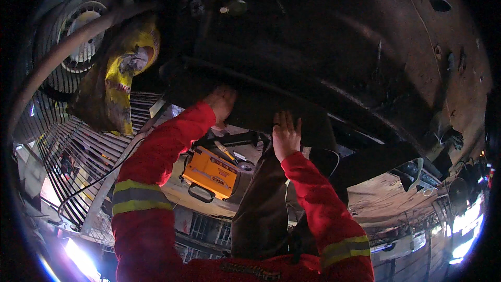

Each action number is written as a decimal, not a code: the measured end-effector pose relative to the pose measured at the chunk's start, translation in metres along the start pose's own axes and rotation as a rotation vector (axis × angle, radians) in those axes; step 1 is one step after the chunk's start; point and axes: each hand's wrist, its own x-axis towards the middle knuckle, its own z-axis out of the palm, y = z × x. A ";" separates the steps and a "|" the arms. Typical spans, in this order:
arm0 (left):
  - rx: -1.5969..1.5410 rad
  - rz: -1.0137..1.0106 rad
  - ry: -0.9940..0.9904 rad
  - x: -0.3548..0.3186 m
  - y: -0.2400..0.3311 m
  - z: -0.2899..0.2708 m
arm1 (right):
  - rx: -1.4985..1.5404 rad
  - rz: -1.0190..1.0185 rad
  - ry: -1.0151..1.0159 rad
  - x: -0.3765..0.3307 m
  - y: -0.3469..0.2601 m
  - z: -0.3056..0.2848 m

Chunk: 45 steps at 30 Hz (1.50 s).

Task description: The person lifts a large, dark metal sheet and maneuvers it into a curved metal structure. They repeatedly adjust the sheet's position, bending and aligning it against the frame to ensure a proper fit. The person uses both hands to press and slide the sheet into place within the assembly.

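Both of my arms, in red sleeves with yellow and grey bands, reach up to a dark flat panel (261, 108). My left hand (222, 105) lies against the panel's left part, its fingers stretched out and partly lost in shadow. Against the panel's lower edge rests my right hand (286, 134), open, with its fingers extended and a dark ring on one of them. Neither hand is wrapped round anything. The panel's material is too dark to tell. Below and between my forearms sits an orange box-shaped machine (211, 172) with a black handle.
A yellow-handled tool (225, 150) and a grey disc (246, 167) lie beside the machine. At left are a rack of metal bars (96, 159), a crumpled yellow and brown sack (119, 81) and a curved pipe (65, 47). A bottle (235, 7) lies at the top.
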 end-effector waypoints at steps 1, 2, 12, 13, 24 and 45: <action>0.014 0.007 0.017 0.001 0.000 0.003 | 0.008 0.002 -0.014 -0.001 0.000 0.003; 0.028 0.014 0.034 0.003 0.000 0.007 | 0.015 0.004 -0.029 -0.002 0.000 0.006; -0.010 0.040 0.031 0.020 0.037 -0.005 | 0.054 0.003 -0.010 -0.007 0.001 0.013; -0.018 0.065 0.055 0.026 0.045 -0.003 | 0.056 0.018 0.005 -0.008 0.001 0.017; -0.066 0.128 -0.038 0.061 0.084 -0.006 | 1.434 0.549 -0.096 -0.126 0.033 -0.062; 0.111 -0.030 -0.129 0.076 0.140 -0.018 | 1.898 1.154 0.728 -0.186 0.123 -0.011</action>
